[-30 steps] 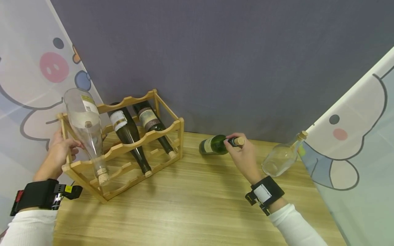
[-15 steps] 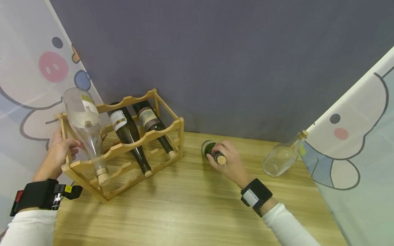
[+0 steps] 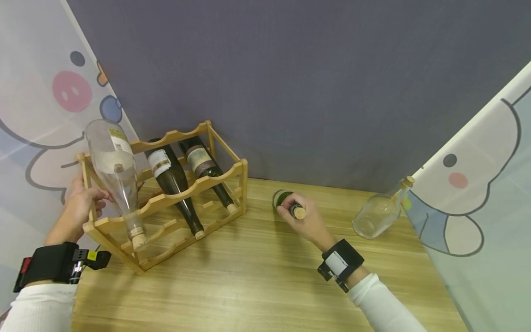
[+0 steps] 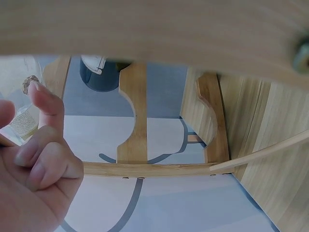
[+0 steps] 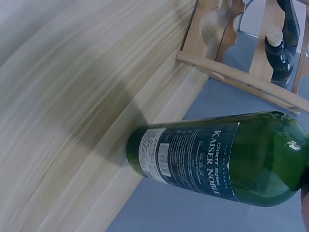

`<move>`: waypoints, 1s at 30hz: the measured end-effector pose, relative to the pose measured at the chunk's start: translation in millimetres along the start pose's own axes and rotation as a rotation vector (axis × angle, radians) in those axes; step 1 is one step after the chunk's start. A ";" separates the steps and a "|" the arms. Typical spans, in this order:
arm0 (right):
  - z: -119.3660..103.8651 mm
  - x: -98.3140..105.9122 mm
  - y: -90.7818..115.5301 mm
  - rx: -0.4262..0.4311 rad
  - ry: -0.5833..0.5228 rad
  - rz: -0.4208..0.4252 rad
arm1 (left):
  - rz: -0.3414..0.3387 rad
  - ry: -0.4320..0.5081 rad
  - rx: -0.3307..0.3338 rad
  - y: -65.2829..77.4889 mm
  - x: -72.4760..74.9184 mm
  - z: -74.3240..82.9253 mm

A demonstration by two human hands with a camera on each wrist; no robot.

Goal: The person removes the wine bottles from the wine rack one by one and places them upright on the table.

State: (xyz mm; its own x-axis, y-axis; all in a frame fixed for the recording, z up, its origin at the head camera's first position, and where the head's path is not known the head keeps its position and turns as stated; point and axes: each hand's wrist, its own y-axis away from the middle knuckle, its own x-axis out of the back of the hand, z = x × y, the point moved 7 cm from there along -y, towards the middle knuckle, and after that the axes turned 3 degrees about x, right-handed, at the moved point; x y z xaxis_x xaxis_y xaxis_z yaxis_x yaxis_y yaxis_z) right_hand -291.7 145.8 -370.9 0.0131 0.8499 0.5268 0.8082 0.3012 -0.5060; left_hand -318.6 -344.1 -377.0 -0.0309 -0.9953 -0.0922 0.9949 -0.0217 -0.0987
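My right hand [image 3: 304, 219] grips a green wine bottle [image 5: 203, 157] by the neck, its cork [image 3: 299, 213] poking out above the fingers. In the right wrist view the bottle's base is close against the wooden tabletop, label facing the camera. My left hand [image 3: 80, 207] holds the left side of a wooden wine rack [image 3: 244, 184]. In the left wrist view its fingers [image 4: 48, 164] curl at a side rail. A clear corked bottle [image 3: 112, 161] lies on the rack's upper tier at the left, with a dark white-labelled bottle [image 3: 170, 173] and another dark bottle [image 3: 203, 159] beside it.
A clear glass bottle [image 3: 375, 216] with a cork stands at the right of the table [image 3: 249, 276]. A grey backdrop [image 3: 307, 92] rises behind the table, with cartoon-printed panels [image 3: 473, 184] on both sides.
My right hand has moved left and slightly nearer, tipping the green bottle upright as its grip wrapped further round the neck. The left hand and the rack stay put.
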 end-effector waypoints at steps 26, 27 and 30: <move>14.5 21.2 -31.0 -0.216 -0.194 0.176 | 0.032 -0.052 0.045 1.2 2.6 0.0; 14.7 21.9 -31.6 -0.219 -0.190 0.183 | 0.035 -0.054 0.046 1.1 2.7 -0.1; 14.2 23.7 -33.3 -0.216 -0.184 0.203 | 0.038 -0.049 0.047 0.2 2.8 -0.3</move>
State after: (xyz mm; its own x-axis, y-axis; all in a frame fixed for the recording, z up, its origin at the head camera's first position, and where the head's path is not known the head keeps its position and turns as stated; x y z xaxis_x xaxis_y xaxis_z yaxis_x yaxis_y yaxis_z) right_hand -326.6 162.1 -351.3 0.0955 0.9527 0.2886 0.9062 0.0367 -0.4212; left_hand -318.5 -346.8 -377.6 0.0107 -0.9989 -0.0462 0.9987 0.0130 -0.0493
